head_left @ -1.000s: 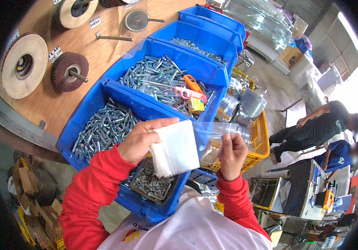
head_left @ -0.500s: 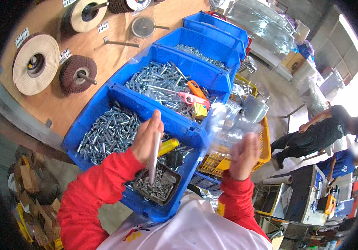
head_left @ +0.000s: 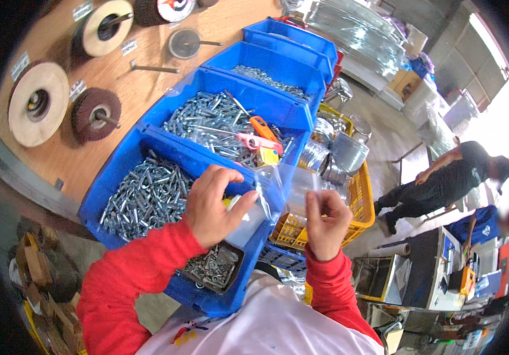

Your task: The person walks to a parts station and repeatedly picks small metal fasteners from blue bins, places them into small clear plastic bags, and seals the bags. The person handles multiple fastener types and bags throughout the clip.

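Observation:
A clear plastic bag [head_left: 293, 184] stretches between my hands above the right wall of the nearest blue bin. My right hand [head_left: 329, 223] pinches its right side, fingers curled. My left hand [head_left: 214, 204] has thumb and fingers apart, the thumb tip close to the bag's left edge. Under that thumb is a whitish translucent piece [head_left: 246, 226]; whether it belongs to the bag I cannot tell. The nearest blue bin [head_left: 112, 158] holds many metal bolts [head_left: 145, 198]. Below my left wrist, a small dark tray [head_left: 222, 269] of loose hardware sits in the same bin.
Behind stand more blue bins [head_left: 207, 76] of fasteners, one with an orange-handled tool [head_left: 264, 133] and a pink one [head_left: 257, 142]. A yellow crate [head_left: 364, 204] of clear wrapped rolls is at right. Abrasive discs [head_left: 38, 103] hang on a wooden board. Two people are farther right.
The blurred plastic is now spread between my hands. My left hand has opened, and the pale strip held upright in it is gone from there. My right hand has moved slightly left.

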Demonstrator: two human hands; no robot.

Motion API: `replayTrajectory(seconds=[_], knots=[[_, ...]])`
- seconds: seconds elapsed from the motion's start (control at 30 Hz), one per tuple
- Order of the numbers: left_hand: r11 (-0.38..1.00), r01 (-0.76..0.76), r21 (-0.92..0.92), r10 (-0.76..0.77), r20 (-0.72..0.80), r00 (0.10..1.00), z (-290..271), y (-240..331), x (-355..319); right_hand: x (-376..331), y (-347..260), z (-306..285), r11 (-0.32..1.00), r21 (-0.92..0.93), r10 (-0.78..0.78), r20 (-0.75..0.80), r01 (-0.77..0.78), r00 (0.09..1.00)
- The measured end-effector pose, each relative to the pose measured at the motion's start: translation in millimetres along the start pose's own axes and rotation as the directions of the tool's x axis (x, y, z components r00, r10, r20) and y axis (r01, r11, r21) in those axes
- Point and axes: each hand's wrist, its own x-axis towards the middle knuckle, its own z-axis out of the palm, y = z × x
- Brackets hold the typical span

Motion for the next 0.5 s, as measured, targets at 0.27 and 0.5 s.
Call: replayTrajectory(seconds=[0.27,0.5], knots=[[0.871,0.271,-0.41,-0.187,0.233,0.954,-9.9,47.1,-5.6,-24.0,-34.5,18.2,0.971,0.113,-0.239,0.363,0.212,0.901],[0.698,0.483,-0.528,-0.359,0.326,0.875,-25.5,25.9,-5.6,-23.3,-38.5,22.1,0.965,0.131,-0.261,0.378,0.228,0.888]])
